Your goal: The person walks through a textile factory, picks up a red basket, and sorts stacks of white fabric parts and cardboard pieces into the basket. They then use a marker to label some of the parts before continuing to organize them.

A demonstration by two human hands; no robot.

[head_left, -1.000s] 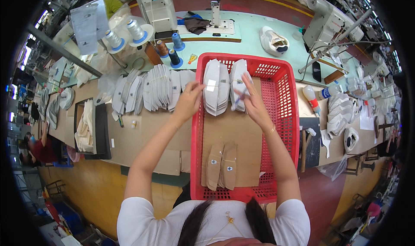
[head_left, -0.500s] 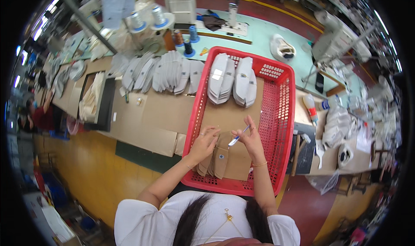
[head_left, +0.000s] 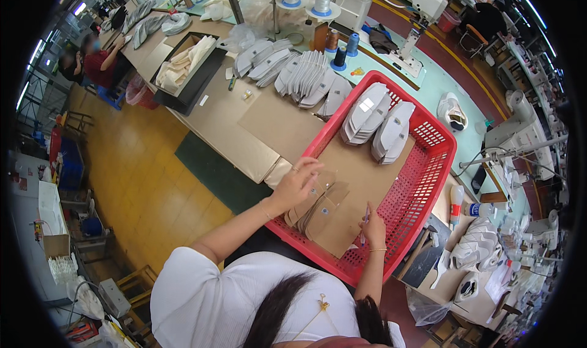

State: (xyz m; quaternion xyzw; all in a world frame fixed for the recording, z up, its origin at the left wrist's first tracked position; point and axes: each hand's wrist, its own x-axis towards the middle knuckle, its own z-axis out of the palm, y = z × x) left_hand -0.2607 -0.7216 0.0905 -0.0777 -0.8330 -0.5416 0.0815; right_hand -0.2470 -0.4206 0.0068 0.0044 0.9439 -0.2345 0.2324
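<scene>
My left hand (head_left: 296, 186) hovers over the near left side of a red plastic basket (head_left: 441, 183). Its fingers are loosely bent and apart, with nothing visible in them. Just below it, a fanned stack of brown cut pieces (head_left: 322, 213) leans in the basket, a small dark mark on some of them. My right hand (head_left: 374, 230) is closed round a slim pen-like tool (head_left: 365, 221), upright over the basket's near right part. Two bundles of light grey cut pieces (head_left: 365, 117) lie at the basket's far end on a brown cardboard sheet (head_left: 348, 164).
Left of the basket, several grey piece stacks (head_left: 306, 76) lie on the cardboard-covered table (head_left: 238, 141). A black box of cream cloth (head_left: 186, 67) stands beyond. Thread cones (head_left: 339, 58) and a sewing machine (head_left: 409, 42) are behind. A shoe upper (head_left: 451, 111) lies at right. Two people sit far left.
The view has turned, shifting the basket right and tilting it. My right hand has drawn nearer to me with the pen-like tool. My left hand has lifted off the brown pieces.
</scene>
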